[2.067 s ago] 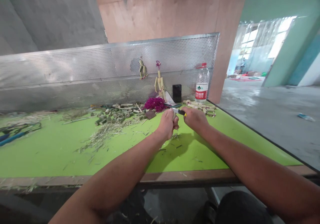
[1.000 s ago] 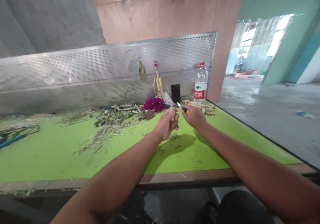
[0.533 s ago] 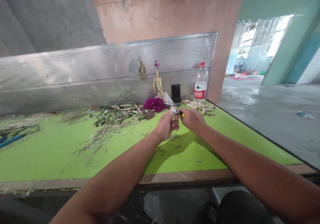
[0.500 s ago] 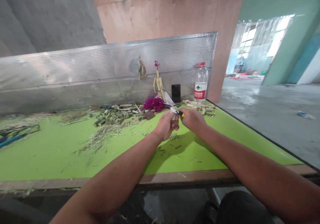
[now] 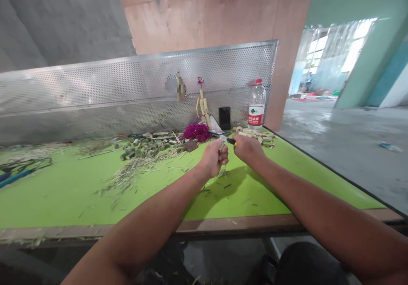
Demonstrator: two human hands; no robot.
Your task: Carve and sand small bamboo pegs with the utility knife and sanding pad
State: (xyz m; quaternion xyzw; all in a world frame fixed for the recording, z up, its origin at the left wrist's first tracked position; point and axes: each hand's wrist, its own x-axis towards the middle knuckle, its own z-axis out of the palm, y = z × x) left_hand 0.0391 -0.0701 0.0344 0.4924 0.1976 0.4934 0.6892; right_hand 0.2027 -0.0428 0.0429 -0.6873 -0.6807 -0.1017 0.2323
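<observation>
My right hand [image 5: 248, 150] is closed round the black and yellow handle of a utility knife [image 5: 230, 141], its blade pointing left. The blade lies at the top of a small pale piece of bamboo [image 5: 221, 145], mostly hidden by fingers. My left hand [image 5: 213, 157] is closed on that piece, thumb on top. Both hands are above the green tabletop [image 5: 178, 191], with a few shavings [image 5: 222, 173] below them. Behind stands a jointed bamboo figure [image 5: 202, 106] with a purple cord loop, beside a bundle of purple cord [image 5: 196, 133].
Cut bamboo tubes [image 5: 145, 149] and a pile of shavings [image 5: 127, 179] lie to the left. At the back stand a phone [image 5: 225, 118] and a water bottle [image 5: 256, 106] against a perforated metal panel [image 5: 111, 94]. Pale bamboo pieces [image 5: 255, 135] lie behind my right hand.
My right hand has shifted slightly right with the knife, away from my left hand. The left hand stays nearly in place, still holding the bamboo piece.
</observation>
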